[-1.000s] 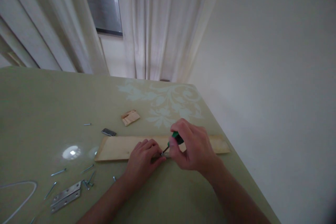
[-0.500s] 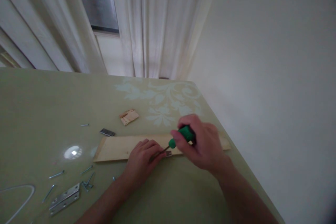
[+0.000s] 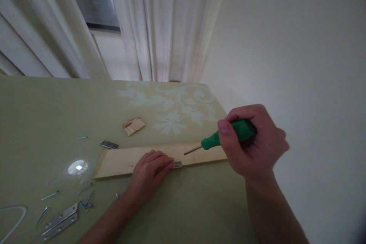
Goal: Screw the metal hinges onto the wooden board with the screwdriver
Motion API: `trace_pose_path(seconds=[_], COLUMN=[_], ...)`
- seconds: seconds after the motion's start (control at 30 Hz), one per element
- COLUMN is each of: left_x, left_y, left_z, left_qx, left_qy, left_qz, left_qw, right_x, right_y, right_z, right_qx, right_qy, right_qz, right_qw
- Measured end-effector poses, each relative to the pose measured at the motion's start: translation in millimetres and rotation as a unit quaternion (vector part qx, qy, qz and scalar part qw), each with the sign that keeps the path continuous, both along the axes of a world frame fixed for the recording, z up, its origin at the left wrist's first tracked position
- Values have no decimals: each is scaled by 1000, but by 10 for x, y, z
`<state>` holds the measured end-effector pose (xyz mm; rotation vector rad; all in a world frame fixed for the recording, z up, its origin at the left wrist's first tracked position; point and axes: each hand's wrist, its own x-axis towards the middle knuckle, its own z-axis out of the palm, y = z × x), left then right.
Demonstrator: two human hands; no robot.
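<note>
A long pale wooden board (image 3: 114,162) lies flat across the table. At its near edge sits a small metal hinge (image 3: 177,164), partly covered by the fingertips of my left hand (image 3: 151,169), which pinch it against the wood. My right hand (image 3: 254,145) is wrapped round the green handle of a screwdriver (image 3: 210,142). The screwdriver's tip points left and down, above the board and apart from the hinge. How the hinge is fixed to the board is hidden by my fingers.
Left of the board lie a dark small hinge (image 3: 109,144), a larger silver hinge (image 3: 61,219), several loose screws (image 3: 85,203) and a white cord (image 3: 21,213). A broken wood scrap (image 3: 134,126) rests behind the board. A wall (image 3: 300,65) borders the table's right side.
My right hand has drawn the screwdriver up and to the right, away from the hinge. My left hand stays at the hinge, more of which now shows. The whole view has shifted slightly.
</note>
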<state>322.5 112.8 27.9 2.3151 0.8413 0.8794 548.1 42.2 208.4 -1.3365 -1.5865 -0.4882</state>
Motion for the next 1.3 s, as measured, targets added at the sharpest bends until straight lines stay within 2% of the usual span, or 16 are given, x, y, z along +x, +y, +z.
trace_pose_path(seconds=[0.13, 0.2, 0.27, 0.33, 0.4, 0.5, 0.57, 0.67, 0.87, 0.93, 1.0, 1.07, 1.1, 1.17, 1.23, 1.3], left_x=[-92, -301, -650, -1094, -1533, -1944, -1999, -1913, -1859, -1866, -1877, -1917, -1951, -2042, -2133, -2187], left_y=[-31, -58, -102, -170, -259, -423, -524, -588, -434, -396, -389, -402, -411, -428, -449, -485], left_z=[287, 470, 568, 530, 384, 142, 64, 62, 25, -29, -91, -161, -199, -276, -338, -367], left_qx=[42, 60, 40, 21, 1, -21, -12, -9, -26, -24, -8, 24, 39, 59, 67, 69], left_qy=[-27, -15, 32, 96, 174, 281, 311, 320, 269, 256, 247, 239, 235, 230, 226, 221], left_qz=[33, 66, 115, 190, 277, 287, 269, 259, 274, 276, 272, 264, 256, 239, 226, 227], left_qw=[998, 996, 992, 977, 945, 916, 911, 912, 923, 926, 930, 934, 937, 942, 945, 946], right_x=[5, 2, -1, -1, 0, 2, 9, 37, 152, 222, 316, 418, 465, 541, 588, 615], right_y=[4, 2, -8, -20, -28, -30, -33, -59, -178, -201, -188, -138, -103, -29, 28, 54], right_z=[-3, 0, 11, 29, 49, 64, 60, 54, 110, 51, -116, -386, -544, -854, -1096, -1231], right_qx=[10, 21, 23, 24, 28, 23, 16, 4, -9, -26, -54, -95, -101, -96, -80, -71], right_qy=[-10, -7, 4, 16, 24, 34, 33, 20, 8, 29, 98, 237, 343, 551, 600, 620], right_qz=[5, 7, -1, -15, -21, -15, -10, -13, -33, -35, -20, 16, 32, 43, 29, 22], right_qw=[1000, 1000, 1000, 999, 999, 999, 999, 1000, 999, 999, 994, 967, 933, 828, 796, 781])
